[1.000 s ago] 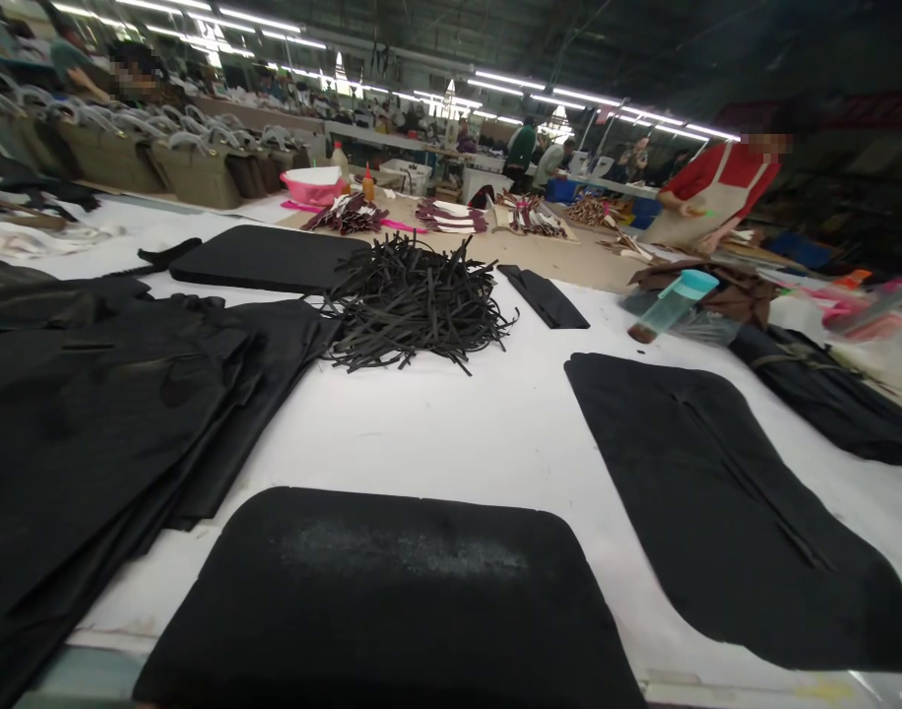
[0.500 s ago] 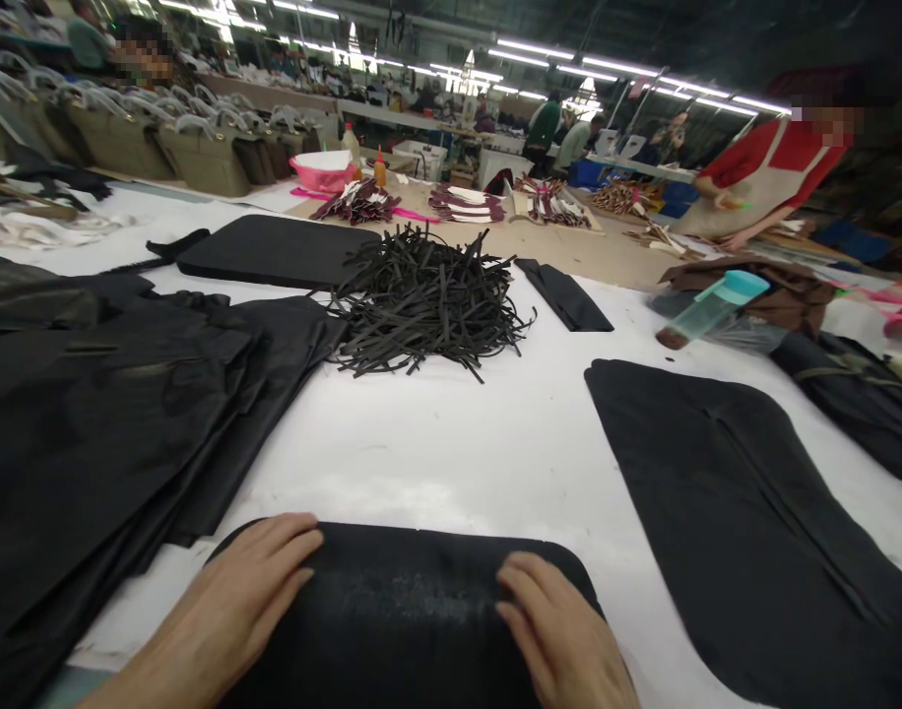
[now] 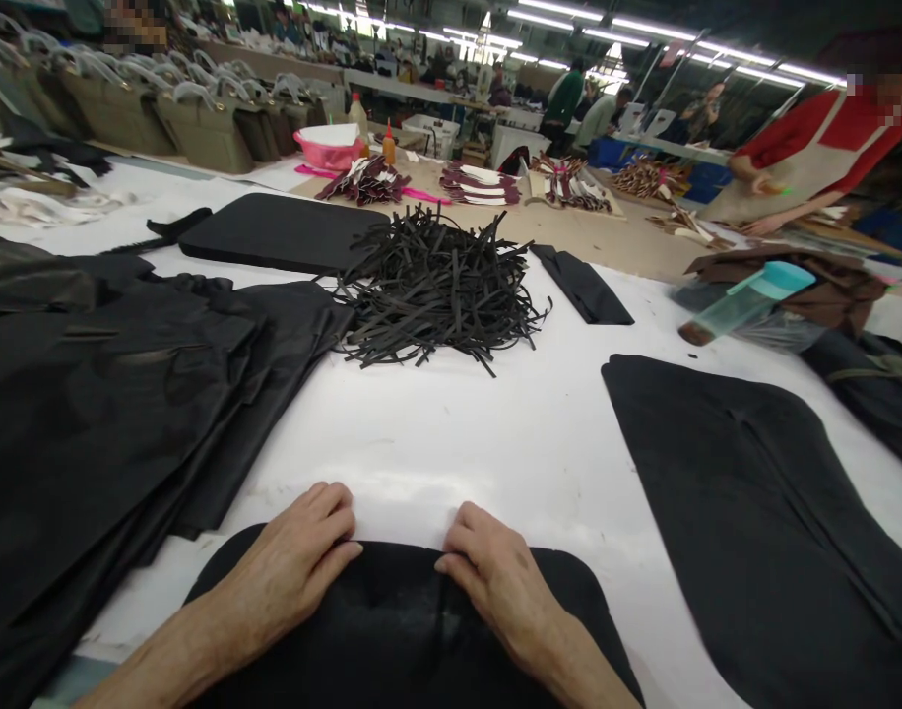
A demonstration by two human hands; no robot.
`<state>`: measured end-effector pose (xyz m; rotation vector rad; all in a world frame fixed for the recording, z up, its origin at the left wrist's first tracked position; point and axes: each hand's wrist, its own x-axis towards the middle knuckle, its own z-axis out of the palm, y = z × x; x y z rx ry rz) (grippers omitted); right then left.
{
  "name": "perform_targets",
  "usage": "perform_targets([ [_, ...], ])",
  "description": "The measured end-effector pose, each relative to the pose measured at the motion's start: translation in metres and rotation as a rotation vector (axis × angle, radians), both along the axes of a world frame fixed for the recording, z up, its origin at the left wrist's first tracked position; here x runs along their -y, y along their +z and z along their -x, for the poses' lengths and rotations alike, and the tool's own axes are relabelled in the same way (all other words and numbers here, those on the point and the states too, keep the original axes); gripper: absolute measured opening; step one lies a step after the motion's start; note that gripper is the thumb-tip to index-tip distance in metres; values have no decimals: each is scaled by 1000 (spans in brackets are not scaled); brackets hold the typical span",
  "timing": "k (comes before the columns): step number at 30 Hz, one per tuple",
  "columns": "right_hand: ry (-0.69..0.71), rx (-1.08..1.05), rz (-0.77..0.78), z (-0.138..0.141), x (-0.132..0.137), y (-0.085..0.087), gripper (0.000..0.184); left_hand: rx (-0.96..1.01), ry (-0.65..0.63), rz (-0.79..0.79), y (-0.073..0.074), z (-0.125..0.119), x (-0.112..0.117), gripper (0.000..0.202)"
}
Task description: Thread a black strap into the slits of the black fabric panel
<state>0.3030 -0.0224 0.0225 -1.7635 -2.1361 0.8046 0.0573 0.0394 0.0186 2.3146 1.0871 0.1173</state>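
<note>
Left hand (image 3: 303,542) and right hand (image 3: 495,576) pinch the black sheet (image 3: 392,630) at its far edge, spaced apart, probably for even control, strip pile (image 3: 451,286) seemingly kept within reach.

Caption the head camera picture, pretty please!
Left hand and right hand at the far edge of a black panel, black strips heaped beyond.

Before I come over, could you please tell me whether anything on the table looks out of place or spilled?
The cup at the right looks steeply tilted, though that may be lens distortion; I see no spill. A dark speck lies beside it. The black strips sit in a loose tangle.
</note>
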Motion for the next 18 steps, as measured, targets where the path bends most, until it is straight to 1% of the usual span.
perform_targets([
  [2, -33, -62, -18, -1, -1, 4, 18, 7, 1, 59, 1, 1, -2, 15],
  [4, -63, -69, -51, -2, -1, 5, 20, -23, -2, 90, 0, 1, -4, 19],
  [6, -72, -26, -88, -2, -3, 2, 20, -47, -7, 73, -2, 1, -6, 27],
  [8, -85, 26, -134, -2, -5, -4, 19, -24, -2, 34, -4, -1, -11, 35],
  [12, -130, 87, -214, -4, -16, -11, 22, 47, 42, -13, -4, -8, -22, 36],
  [15, -139, 115, -174, -8, -23, -11, 21, 54, 60, -2, -5, -11, -30, 35],
  [18, -131, 82, -61, -16, -24, -8, 19, 54, 58, 24, -9, -11, -33, 33],
])
